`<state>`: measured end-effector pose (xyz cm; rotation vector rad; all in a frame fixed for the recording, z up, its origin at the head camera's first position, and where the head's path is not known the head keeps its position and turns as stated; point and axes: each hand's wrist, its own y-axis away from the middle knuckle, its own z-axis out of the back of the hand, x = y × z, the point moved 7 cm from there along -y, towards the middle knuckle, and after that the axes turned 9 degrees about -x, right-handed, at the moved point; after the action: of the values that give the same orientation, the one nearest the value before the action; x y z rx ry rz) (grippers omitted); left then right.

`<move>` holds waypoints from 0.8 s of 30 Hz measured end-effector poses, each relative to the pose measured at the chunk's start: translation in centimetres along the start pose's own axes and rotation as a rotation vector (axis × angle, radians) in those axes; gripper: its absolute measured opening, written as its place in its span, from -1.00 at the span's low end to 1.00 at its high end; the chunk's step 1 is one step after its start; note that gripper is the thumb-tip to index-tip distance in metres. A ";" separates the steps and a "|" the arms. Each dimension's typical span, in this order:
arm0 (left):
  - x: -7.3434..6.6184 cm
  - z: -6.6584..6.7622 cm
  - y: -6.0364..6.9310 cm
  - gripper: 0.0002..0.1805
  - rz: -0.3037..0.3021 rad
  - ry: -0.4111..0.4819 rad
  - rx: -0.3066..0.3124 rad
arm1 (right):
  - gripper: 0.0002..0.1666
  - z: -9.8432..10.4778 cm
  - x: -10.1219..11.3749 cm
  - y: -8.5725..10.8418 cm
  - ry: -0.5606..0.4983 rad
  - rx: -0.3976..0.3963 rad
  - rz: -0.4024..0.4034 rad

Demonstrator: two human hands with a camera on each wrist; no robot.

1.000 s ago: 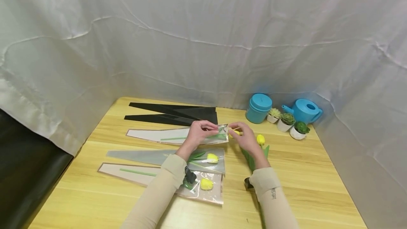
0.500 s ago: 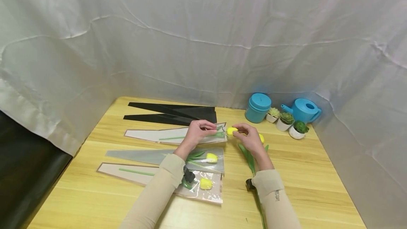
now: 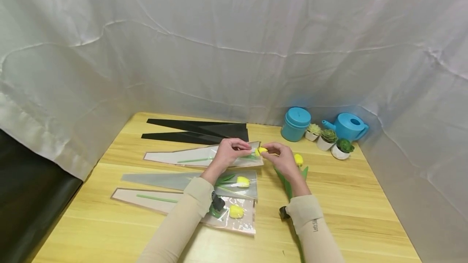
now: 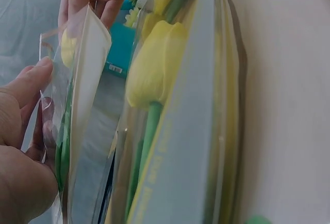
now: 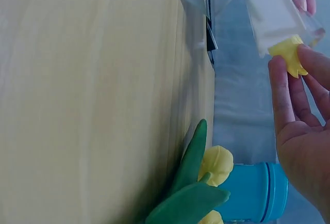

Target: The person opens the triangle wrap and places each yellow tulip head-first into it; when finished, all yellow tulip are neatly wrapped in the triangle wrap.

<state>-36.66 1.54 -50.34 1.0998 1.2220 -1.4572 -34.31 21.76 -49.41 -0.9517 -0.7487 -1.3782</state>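
Gripping the tapered, clear-faced sleeve point(image 3: 157, 157) at its wide end, the left hand point(image 3: 228, 153) in the head view has thumb and fingers clamped on the film. The right hand point(image 3: 280, 158) pinches the yellow bloom point(image 3: 260, 151) at the sleeve's mouth; one straight green stem point(image 3: 193, 160) lies inside. Nearer the person lie two tapered units: one grey sleeve point(image 3: 153, 179) and one pale sleeve point(image 3: 123, 195), each containing one tulip. Beyond lie two black wraps point(image 3: 183, 136), flat and overlapping. On the wood-grain table point(image 3: 351, 206), at right, stand one cylindrical blue canister point(image 3: 295, 124), one blue watering can point(image 3: 347, 128) and three succulents point(image 3: 328, 136).

Left wrist view: the left thumb and fingers pinch glossy, transparent film.

Right wrist view: the right thumb and fingertips are clamped on the bloom. Two loose blooms point(image 5: 217, 163) and smooth, broad leaves point(image 5: 188, 206) show beside the canister.
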 end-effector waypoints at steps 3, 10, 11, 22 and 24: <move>0.1 -0.2 0.1 -0.79 0.010 -0.004 0.002 | -0.71 -0.3 0.1 0.1 0.020 0.005 0.015; -0.1 -0.6 0.2 -0.81 0.004 0.006 0.028 | -0.69 -1.0 0.3 0.2 0.052 0.025 0.021; -0.1 -0.7 0.3 -0.81 0.001 0.008 0.033 | -0.69 -1.1 0.3 0.2 0.051 0.025 0.022; -0.3 -0.1 0.4 -0.79 -0.061 -0.089 0.063 | -0.76 -1.0 0.1 0.0 0.086 -0.031 0.060; -0.3 0.3 0.5 -0.76 -0.062 -0.128 0.078 | -0.77 -1.0 0.0 0.0 0.084 -0.035 0.055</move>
<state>-36.15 1.27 -50.11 1.0115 1.1265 -1.6091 -34.40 20.90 -49.86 -0.9289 -0.6327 -1.3787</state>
